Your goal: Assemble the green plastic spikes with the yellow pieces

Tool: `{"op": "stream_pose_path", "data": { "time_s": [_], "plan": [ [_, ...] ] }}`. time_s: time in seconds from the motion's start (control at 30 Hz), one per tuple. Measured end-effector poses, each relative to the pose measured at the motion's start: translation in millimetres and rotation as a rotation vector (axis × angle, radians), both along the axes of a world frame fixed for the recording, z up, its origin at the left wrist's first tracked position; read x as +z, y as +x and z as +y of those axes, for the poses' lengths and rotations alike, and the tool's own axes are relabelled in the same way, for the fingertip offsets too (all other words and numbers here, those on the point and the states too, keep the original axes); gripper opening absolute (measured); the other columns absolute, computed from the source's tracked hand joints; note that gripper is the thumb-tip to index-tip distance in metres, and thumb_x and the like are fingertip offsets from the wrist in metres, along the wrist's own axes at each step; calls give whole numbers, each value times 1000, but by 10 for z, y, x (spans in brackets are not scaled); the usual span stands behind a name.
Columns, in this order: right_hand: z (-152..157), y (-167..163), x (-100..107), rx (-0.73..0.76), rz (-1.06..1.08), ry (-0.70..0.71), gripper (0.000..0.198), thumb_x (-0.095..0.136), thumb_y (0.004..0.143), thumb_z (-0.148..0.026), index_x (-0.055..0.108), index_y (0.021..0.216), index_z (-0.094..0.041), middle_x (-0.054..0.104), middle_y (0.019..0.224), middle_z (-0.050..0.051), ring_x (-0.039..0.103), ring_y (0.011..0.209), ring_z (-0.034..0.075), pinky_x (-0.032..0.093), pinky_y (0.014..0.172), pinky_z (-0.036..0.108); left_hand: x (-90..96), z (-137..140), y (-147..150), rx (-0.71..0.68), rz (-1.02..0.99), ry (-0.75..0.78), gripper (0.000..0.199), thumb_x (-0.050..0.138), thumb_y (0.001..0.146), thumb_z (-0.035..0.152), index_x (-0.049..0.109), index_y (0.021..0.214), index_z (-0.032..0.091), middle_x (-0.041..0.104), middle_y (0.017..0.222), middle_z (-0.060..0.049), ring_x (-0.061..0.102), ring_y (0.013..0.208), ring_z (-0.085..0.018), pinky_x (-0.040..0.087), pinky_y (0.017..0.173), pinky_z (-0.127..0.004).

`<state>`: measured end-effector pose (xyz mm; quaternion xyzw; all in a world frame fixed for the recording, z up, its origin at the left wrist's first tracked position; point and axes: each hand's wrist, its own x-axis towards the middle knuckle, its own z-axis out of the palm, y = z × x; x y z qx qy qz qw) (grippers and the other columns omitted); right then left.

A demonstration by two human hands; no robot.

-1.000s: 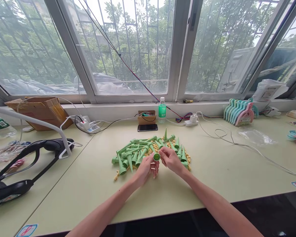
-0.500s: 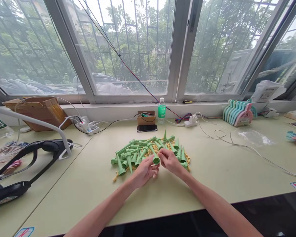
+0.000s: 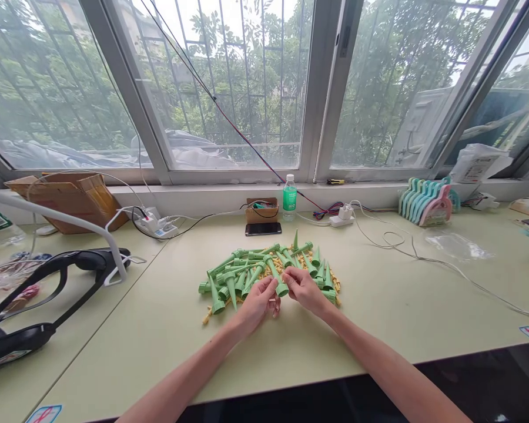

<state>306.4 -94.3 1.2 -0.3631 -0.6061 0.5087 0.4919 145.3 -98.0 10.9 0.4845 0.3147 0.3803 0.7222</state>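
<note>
1. I see the left hand (image 3: pixel 260 301) grasping a green cone (image 3: pixel 281 289) near its wide end, thumb against fingers.
2. Cone sits between the hands, wide end toward the wearer, narrow part angled away.
3. Right hand (image 3: pixel 305 288): fingers curled and pinched just beside the cone; from here I cannot tell whether they grip anything.
4. Just beyond both hands: heap (image 3: pixel 230 281) of similar cones, yellow pieces (image 3: pixel 336 282) among them.
5. Farther beyond: phone (image 3: pixel 263 229) flat, bottle (image 3: pixel 290 200) upright.
</note>
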Motion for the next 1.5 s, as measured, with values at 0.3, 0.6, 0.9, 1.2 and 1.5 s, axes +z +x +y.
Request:
{"op": "stream_pose_path", "data": {
  "time_s": [0.3, 0.6, 0.9, 1.2, 1.5],
  "plan": [
    [-15, 4, 42, -7, -23, 1, 32, 52, 91, -40, 42, 68, -20, 30, 55, -7, 32, 44, 7, 24, 42, 22, -13, 26, -21, 38, 214, 298, 34, 53, 88, 50, 47, 76, 18, 47, 59, 4, 50, 47, -11, 44, 43, -24],
    [-3, 9, 31, 27, 21, -48, 30, 54, 90, -40, 43, 70, -20, 30, 54, -9, 32, 40, 6, 23, 39, 21, -8, 32, -46, 66, 334, 472, 29, 47, 93, 45, 48, 79, 19, 52, 51, 4, 51, 42, -12, 43, 47, -26],
    [-15, -9, 66, 31, 41, -99, 31, 57, 87, -46, 42, 74, -21, 32, 51, -10, 31, 34, 6, 23, 36, 21, -32, 28, -36, 149, 303, 449, 32, 60, 84, 43, 44, 68, 21, 45, 59, 3, 48, 45, -12, 38, 46, -25],
    [13, -4, -9, 10, -19, -111, 32, 55, 87, -48, 42, 74, -22, 36, 46, -10, 35, 33, 7, 23, 35, 20, 19, 9, -39, 199, 470, 729, 28, 55, 88, 34, 50, 64, 21, 47, 74, -3, 43, 64, -17, 38, 59, -28],
    [34, -41, -60, -23, -28, -121, 32, 54, 87, -48, 41, 73, -22, 36, 40, -11, 32, 31, 8, 22, 34, 21, 31, -3, -32, 238, 542, 835, 25, 51, 91, 30, 51, 68, 20, 48, 74, -2, 42, 64, -16, 34, 61, -27]
  ]
}}
